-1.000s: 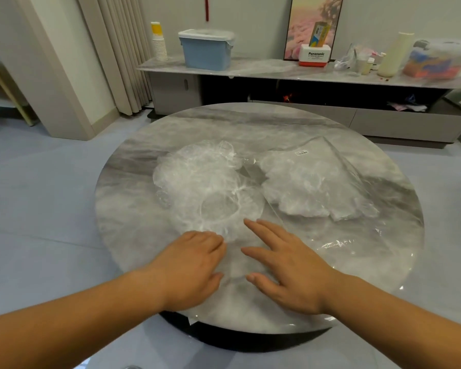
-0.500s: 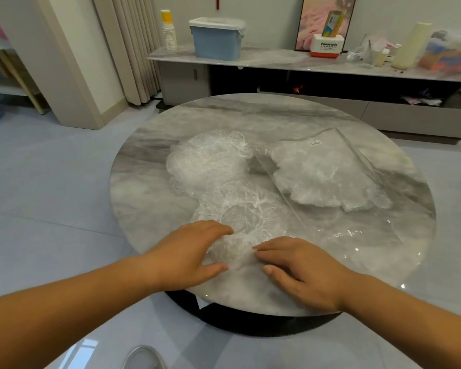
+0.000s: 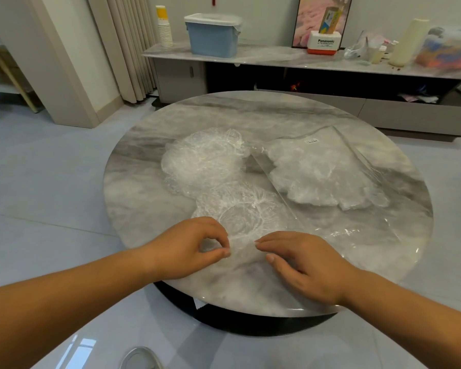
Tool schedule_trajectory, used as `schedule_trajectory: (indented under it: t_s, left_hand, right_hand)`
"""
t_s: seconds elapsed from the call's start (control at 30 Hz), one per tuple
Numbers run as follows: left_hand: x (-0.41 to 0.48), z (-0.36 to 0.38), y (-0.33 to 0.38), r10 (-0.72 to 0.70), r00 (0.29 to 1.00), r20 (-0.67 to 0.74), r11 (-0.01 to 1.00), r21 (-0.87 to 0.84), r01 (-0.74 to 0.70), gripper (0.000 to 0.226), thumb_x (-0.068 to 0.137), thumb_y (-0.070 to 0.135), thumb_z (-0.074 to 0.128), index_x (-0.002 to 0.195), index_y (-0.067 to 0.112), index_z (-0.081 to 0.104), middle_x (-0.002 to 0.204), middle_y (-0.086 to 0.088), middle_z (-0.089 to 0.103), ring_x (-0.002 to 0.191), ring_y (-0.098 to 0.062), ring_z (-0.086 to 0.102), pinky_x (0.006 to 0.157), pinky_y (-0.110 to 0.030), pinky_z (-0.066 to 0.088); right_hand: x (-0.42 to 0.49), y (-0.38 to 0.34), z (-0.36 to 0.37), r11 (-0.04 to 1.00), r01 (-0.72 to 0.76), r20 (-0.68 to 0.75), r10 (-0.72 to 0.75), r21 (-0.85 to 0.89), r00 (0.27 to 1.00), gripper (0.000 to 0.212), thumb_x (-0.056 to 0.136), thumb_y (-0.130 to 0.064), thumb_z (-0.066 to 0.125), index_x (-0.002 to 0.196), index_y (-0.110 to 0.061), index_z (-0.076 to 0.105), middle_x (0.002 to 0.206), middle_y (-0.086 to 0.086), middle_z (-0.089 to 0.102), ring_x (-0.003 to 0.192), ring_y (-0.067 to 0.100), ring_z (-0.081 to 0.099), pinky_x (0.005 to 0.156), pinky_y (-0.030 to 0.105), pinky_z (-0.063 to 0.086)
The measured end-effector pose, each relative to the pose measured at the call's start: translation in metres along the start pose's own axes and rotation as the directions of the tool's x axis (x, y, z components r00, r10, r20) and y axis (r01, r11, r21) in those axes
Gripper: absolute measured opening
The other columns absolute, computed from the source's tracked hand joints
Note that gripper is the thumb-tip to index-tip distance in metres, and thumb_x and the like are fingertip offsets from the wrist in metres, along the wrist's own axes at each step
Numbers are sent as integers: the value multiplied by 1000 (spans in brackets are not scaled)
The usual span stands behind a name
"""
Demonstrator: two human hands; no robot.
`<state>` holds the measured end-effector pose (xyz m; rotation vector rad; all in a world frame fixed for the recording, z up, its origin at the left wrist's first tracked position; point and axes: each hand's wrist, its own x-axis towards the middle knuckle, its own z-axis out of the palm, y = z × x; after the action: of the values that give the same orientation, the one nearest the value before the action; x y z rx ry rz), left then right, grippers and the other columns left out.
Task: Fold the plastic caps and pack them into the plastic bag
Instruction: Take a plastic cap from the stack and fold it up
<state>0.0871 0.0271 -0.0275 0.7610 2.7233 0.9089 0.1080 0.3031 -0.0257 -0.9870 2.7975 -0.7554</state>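
Observation:
A clear crinkled plastic cap lies spread on the round marble table, just beyond my hands. My left hand pinches its near rim between thumb and forefinger. My right hand has its fingertips on the same rim a little to the right, thumb tucked beneath; whether it pinches the film is unclear. A loose heap of more clear caps sits behind the cap. To the right lies a clear plastic bag with a white label, holding several folded caps.
The bag's open mouth reaches toward the table's right front edge. Behind the table runs a low sideboard with a blue lidded box, paper cups and clutter. A shoe shows on the floor below.
Both hands have drawn back toward the table's near edge, pulling one cap out of the heap. My left hand went from lying flat to pinching the cap's rim.

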Motion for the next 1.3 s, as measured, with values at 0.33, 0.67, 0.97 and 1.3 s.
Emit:
schedule_trajectory:
  t_s: [0.33, 0.67, 0.97, 1.3]
  left_hand:
    - [6, -3, 14, -168, 986, 10, 974, -154, 167, 14, 99, 38, 60, 93, 29, 70, 88, 11, 74, 81, -4, 67, 79, -27, 55]
    - [30, 0, 5, -394, 918, -45, 861, -368, 351, 27, 83, 44, 78, 96, 23, 66, 82, -1, 74, 68, -12, 67, 65, -32, 56]
    - [34, 10, -9, -372, 906, -200, 926, -143, 349, 33, 75, 58, 79, 84, 30, 64, 100, 11, 53, 92, -5, 54, 84, -23, 48]
    - [39, 20, -17, -457, 850, -262, 888, -78, 454, 33, 78, 54, 76, 88, 31, 55, 107, 12, 41, 112, -12, 39, 103, -31, 39]
  right_hand:
    - [6, -2, 3, 993, -80, -11, 82, 90, 997, 53, 95, -58, 36, 126, -32, 69, 133, -21, 60, 125, -8, 49, 103, 17, 43]
    - [32, 3, 10, 967, -165, 129, 192, -193, 973, 63, 93, -56, 19, 129, -29, 63, 136, -13, 54, 117, 9, 55, 101, 35, 43]
    - [49, 6, 13, 957, -116, 162, 163, -265, 973, 52, 99, -47, 18, 100, -21, 63, 126, -10, 53, 93, 13, 59, 84, 33, 47]
    - [89, -1, -6, 966, -251, -113, 244, -57, 963, 37, 100, -37, 53, 131, -20, 63, 141, -4, 54, 134, 14, 40, 108, 28, 35]
